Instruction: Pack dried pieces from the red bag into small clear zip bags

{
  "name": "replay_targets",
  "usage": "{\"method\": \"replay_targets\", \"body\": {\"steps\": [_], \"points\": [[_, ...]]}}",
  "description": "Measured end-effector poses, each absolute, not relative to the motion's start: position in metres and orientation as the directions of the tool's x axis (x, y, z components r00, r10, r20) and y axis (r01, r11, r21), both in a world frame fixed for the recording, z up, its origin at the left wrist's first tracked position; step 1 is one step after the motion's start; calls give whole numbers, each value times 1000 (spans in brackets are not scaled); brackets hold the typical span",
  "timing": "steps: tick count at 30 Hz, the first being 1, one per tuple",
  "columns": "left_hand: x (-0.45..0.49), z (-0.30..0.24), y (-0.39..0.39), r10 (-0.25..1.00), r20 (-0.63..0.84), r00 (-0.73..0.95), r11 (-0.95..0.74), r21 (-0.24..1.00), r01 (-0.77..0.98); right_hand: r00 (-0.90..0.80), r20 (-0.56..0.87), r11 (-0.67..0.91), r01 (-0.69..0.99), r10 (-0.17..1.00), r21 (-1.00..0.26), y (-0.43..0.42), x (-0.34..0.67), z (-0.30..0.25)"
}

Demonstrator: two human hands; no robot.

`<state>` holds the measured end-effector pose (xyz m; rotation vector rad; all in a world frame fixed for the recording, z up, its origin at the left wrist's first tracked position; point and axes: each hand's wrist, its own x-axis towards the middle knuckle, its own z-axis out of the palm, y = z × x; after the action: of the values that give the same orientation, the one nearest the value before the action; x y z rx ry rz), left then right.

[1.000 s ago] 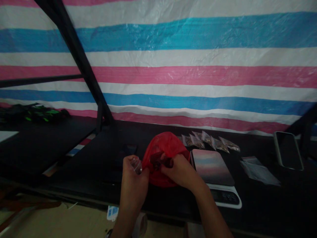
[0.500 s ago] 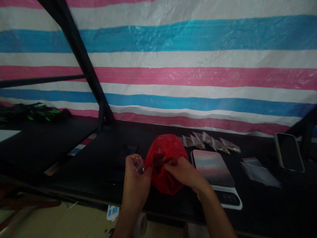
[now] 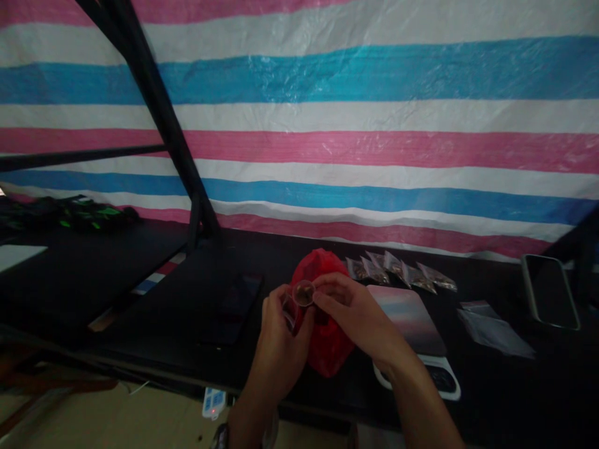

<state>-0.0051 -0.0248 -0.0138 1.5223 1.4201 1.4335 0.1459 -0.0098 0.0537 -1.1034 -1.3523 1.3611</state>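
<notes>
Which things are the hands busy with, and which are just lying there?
In hand: small clear pouch, pinched by left hand and right hand; red bag right behind it.
Lying about, untouched: scale, filled packets, empty clear bags, pale-edged phone, dark flat device, green-and-black bundle.

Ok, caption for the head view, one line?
Left hand and right hand hold a small clear bag against a red bag, beside a scale.

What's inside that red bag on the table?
Its contents are hidden: the red bag is opaque. The left hand and right hand pinch a small clear pouch in front of it.
</notes>
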Motion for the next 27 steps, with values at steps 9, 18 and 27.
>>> {"method": "replay_targets", "body": {"steps": [9,18,27], "points": [[-7,-12,-26,934,321,-159,-261,913,314,-144,262,298,486,954,-822,-21,137,65],[-10,-16,-18,949,252,-191,-215,957,196,-324,425,532,591,845,-606,-24,133,63],[-12,2,-24,924,263,-279,-176,937,301,-160,478,482,537,864,-692,-13,148,58]]}}
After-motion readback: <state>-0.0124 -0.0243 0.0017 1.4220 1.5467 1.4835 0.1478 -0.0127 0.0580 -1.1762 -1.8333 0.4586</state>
